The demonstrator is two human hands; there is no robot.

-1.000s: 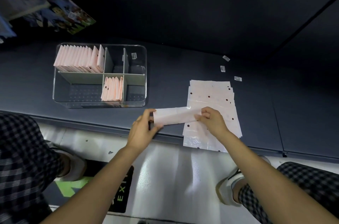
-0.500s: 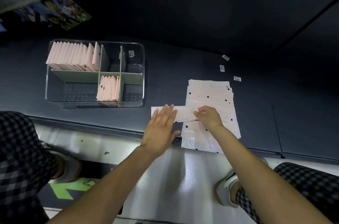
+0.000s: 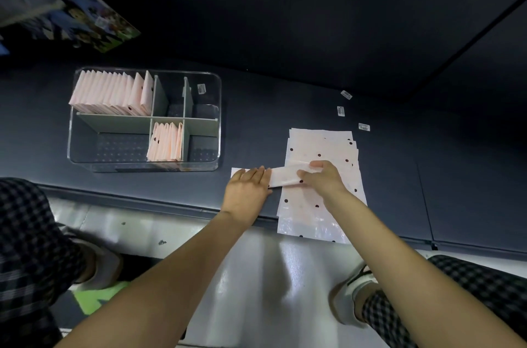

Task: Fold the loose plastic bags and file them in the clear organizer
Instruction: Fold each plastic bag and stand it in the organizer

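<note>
Three small barcode stickers [image 3: 346,94] lie on your dark shelf [image 3: 285,108], well apart from one another. Colourful packages [image 3: 94,25] hang at upper left, blurred. Below, your white shoes [image 3: 346,295] stand on a glossy floor [image 3: 242,276].

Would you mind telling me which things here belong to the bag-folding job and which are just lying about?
Job: folded strip under left hand and right hand; loose bag stack; clear organizer; filed bags.

Lying about: barcode stickers; picture book.

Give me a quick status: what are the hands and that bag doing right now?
Left hand flat, pressing folded strip. Right hand pinching strip's other end, over loose bag stack. Organizer part filled, path clear.
</note>
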